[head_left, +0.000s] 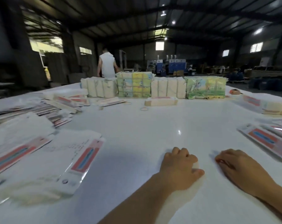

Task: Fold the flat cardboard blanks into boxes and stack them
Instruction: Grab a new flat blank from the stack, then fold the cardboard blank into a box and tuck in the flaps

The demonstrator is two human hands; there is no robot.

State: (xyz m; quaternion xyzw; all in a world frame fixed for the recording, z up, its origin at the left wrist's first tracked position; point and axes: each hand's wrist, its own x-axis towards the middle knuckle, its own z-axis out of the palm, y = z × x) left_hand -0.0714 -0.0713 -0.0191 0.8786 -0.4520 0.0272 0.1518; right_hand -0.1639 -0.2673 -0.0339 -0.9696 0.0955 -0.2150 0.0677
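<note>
Hall: a large dark shed with roof beams, ceiling lamps and bright wall windows, blue machines (167, 65) at the far wall.

Bench (145, 126): broad, white and glossy, filling the lower view.

Tied bundles (153, 88): four blocks in a row at the far middle of the bench, bound with cord; two plain cream, two printed in green and yellow.

Person in a white sleeveless top (107, 64): stands beyond the bundles, back to the camera.

Flat cardboard blanks, near left (72, 160): white sheets with red-and-blue stripes, lying overlapped at the near left of the bench.

Blanks, far left (56, 105): a loose spread heap, partly blurred.

Blanks, right (266, 139): a fanned pile at the right edge, with a further stack (266, 104) beyond it.

Folded box (161, 101): one low cream box with a red stripe, just in front of the bundles.

Left hand (179, 167): rests knuckles up on the bench, near middle; fingers curled under, thumb out to the right. Whether it holds anything, cannot tell.

Right hand (240, 168): lies palm down just right of the left hand, apart from it; fingers fairly straight and close together, tips on the bench.

Rubber bands (144, 109): two loose rings on the bench near the box.
</note>
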